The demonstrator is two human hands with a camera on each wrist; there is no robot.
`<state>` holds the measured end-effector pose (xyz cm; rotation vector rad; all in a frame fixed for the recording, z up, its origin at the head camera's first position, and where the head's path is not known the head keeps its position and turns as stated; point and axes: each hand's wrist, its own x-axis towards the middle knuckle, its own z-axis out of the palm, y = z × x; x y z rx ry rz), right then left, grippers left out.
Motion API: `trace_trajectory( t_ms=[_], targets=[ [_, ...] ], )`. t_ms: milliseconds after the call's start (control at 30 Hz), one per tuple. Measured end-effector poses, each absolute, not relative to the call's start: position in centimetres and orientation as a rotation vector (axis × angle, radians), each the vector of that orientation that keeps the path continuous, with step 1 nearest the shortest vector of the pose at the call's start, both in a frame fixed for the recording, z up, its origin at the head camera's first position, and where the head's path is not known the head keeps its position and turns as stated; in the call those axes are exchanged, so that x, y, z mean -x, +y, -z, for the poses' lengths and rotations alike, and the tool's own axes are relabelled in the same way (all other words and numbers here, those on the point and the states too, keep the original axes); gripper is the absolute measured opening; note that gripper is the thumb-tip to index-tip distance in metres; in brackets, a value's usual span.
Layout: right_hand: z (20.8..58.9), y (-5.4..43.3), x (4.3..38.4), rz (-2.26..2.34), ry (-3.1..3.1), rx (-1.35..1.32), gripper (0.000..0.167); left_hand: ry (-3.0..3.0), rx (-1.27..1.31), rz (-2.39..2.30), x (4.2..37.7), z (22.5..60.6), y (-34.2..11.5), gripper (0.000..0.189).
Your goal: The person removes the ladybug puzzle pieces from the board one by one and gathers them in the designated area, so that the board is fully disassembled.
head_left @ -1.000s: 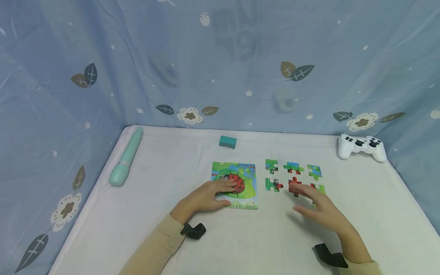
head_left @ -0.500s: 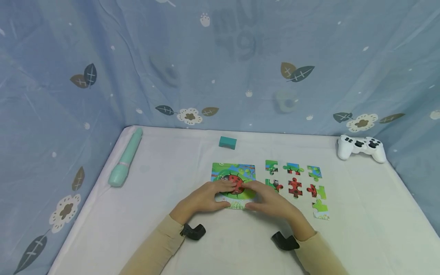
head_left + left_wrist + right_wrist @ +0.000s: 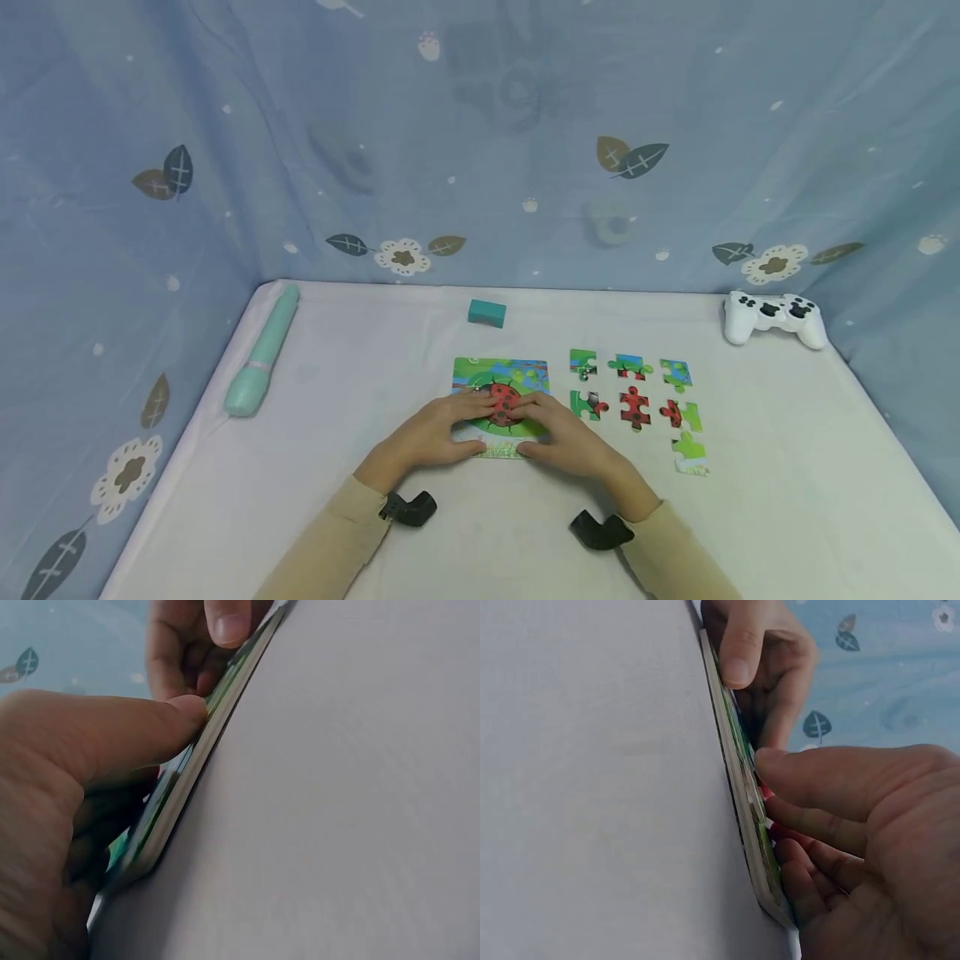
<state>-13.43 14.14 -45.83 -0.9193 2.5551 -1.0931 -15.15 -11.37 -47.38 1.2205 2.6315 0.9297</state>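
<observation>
A square ladybug jigsaw puzzle board lies on the white table before me. My left hand rests on its left part, fingers spread over the picture and thumb at the near edge. My right hand touches the right part, its fingertips on the red ladybug close to the left ones. In the right wrist view the right thumb lies over a raised edge in the board's surface, with the other fingers bent below. Several loose puzzle pieces lie in rows to the right, among them a green piece nearest me.
Behind the board sits a small teal block. A pale green wand-shaped object lies along the left edge, and a white game controller at the back right corner. A blue patterned cloth hangs behind the table.
My right hand has moved left from the loose pieces to the board, uncovering the green piece nearest me. The left hand has stayed on the board. The head view has shifted slightly.
</observation>
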Motion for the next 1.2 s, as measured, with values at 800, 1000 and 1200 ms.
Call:
trace_trajectory(
  t_ms=[800, 1000, 1200],
  targets=[
    [46.1, 13.7, 13.3, 1.105, 2.582, 0.909, 0.038, 2.618, -1.092, -0.966, 14.4, 47.3, -12.8, 0.049],
    [45.9, 13.4, 13.1, 1.130, 2.539, 0.842, 0.042, 2.617, -1.088, -0.967, 14.4, 47.4, -12.8, 0.048],
    [46.0, 13.2, 13.0, 1.114, 2.561, 0.846, 0.041, 2.613, -1.078, -0.980, 14.2, 47.5, -12.9, 0.048]
  ],
)
